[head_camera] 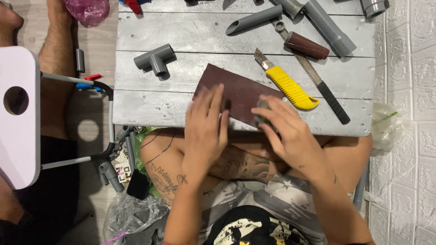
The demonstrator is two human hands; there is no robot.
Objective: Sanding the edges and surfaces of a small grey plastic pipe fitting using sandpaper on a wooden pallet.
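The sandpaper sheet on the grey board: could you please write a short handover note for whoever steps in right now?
Left hand: flat on the brown sandpaper sheet, pinning it to the grey wooden board.
Right hand: grips a small grey pipe piece, pressed on the sheet near the board's front edge.
Nearby on the board: grey T-fitting, yellow utility knife, a file with a black handle, a sandpaper roll, and cut grey pipes.
Done: the sheet is laid out and the piece is against it.
Left: how far the piece is sanded cannot be told; the T-fitting lies untouched.
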